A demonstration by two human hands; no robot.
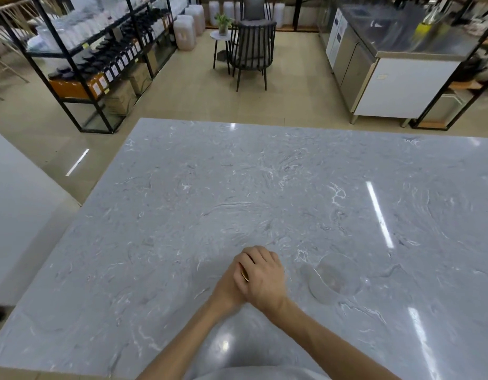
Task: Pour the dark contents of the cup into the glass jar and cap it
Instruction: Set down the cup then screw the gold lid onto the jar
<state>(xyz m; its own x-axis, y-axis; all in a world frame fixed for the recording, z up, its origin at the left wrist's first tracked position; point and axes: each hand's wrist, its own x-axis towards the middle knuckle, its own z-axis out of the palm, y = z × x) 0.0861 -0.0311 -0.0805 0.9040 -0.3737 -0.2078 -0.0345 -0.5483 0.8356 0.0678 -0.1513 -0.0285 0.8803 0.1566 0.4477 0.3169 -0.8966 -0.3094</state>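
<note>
Hands clasped over the marble counter (264, 174)
Right hand (263, 278) covers left hand (227, 286); fingers curled closed around a small gold object (245, 275)

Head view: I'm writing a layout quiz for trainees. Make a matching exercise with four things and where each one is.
Things:
1 hands
2 plant
3 chair
4 bottle shelf

Places:
A far left
B clasped on the marble table
C on the side table
D on the floor beside the side table

Pairs: 1-B, 2-C, 3-D, 4-A
</note>
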